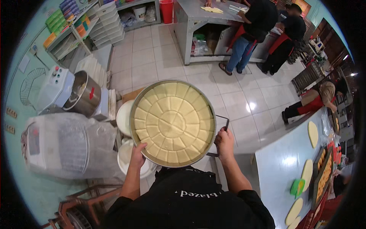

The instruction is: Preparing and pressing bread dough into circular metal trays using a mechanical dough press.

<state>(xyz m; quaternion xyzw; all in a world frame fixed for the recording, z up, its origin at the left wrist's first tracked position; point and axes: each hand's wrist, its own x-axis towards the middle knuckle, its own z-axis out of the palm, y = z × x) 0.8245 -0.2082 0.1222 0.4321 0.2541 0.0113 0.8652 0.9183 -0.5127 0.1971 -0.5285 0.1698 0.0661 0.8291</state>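
A large round metal pan (173,165) is held out level in front of me. Pale yellow dough (171,114) fills it, pressed flat and scored into rings of small pieces around a divided centre. My left hand (138,155) is closed on the near left rim, thumb over the edge and the other fingers mostly hidden. On the right side, my right hand (225,143) wraps round the dark metal handle (227,122) that sticks out from the pan.
White tubs (124,118) stand by the pan's left, near a mixer (82,93) and a plastic-covered machine (68,145). At right, a worktable (278,164) carries flat dough ovals (307,173), a green container (297,187) and a tray of pastries (323,177). Several people work beyond, two at a counter (194,23).
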